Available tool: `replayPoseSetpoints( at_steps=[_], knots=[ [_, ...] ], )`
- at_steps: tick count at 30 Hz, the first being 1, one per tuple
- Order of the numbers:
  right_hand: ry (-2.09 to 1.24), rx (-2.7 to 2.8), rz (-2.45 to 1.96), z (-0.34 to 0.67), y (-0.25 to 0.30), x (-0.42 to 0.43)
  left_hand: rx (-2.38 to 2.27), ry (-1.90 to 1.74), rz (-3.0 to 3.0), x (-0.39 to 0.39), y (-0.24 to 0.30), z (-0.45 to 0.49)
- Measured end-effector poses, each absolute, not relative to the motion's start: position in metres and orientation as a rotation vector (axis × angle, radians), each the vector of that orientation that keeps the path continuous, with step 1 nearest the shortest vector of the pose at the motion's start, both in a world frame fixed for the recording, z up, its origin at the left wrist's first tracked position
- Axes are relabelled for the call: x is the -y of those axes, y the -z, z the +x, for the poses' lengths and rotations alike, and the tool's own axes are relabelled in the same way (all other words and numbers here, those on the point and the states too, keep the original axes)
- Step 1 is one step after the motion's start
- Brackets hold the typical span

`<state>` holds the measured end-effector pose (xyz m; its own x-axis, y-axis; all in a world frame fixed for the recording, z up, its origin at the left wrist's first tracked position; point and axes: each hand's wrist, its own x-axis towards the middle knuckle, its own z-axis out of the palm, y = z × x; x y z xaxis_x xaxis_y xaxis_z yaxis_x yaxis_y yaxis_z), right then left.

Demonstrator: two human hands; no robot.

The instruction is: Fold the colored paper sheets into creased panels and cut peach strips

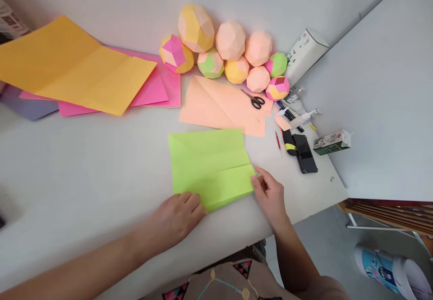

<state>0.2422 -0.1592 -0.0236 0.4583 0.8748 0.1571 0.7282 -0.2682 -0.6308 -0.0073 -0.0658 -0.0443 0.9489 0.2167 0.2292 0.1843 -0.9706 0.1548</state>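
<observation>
A light green paper sheet (pixel 209 164) lies on the white table (pixel 84 164) with its near edge folded up into a flap. My left hand (pixel 177 216) rests at the sheet's near left corner, fingers curled and pressed on the folded edge. My right hand (pixel 269 194) pinches the flap's right corner between thumb and fingers. Both hands touch the green paper.
Behind it lies a peach sheet (pixel 219 106) with black scissors (pixel 255 100) on it. Several folded paper balls (pixel 230 40) sit at the back. Orange (pixel 74 65) and pink (pixel 158 88) sheets lie left. A phone (pixel 305 153), pens and a small carton (pixel 332 141) lie right.
</observation>
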Motion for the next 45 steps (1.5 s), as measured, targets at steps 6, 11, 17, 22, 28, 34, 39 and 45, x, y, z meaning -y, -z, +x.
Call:
replayPoseSetpoints(
  at_steps=[6,11,17,22,28,34,39,45],
  knots=[
    [-0.016,1.485,-2.135,0.237,0.030,0.168,-0.416,-0.261,3.037,0.072,0.044,-0.003],
    [0.067,1.627,-2.149,0.234,0.033,0.168,-0.464,-0.162,3.037,0.084,0.048,-0.008],
    [0.047,1.658,-2.142,0.232,0.032,0.169,-0.358,-0.126,3.079,0.090,0.052,-0.015],
    [0.050,1.673,-2.155,0.232,0.034,0.170,-0.240,-0.354,3.033,0.082,0.050,-0.006],
    [0.097,1.705,-2.180,0.229,0.033,0.169,-0.367,-0.542,2.727,0.077,0.044,0.010],
    [0.148,1.720,-2.190,0.228,0.033,0.167,-0.160,-0.340,2.748,0.068,0.047,0.011],
    [0.183,1.701,-2.189,0.227,0.034,0.168,-0.148,-0.321,2.799,0.063,0.053,0.012],
    [0.167,1.677,-2.216,0.226,0.034,0.170,-0.173,-0.348,2.780,0.064,0.054,0.013]
  ],
)
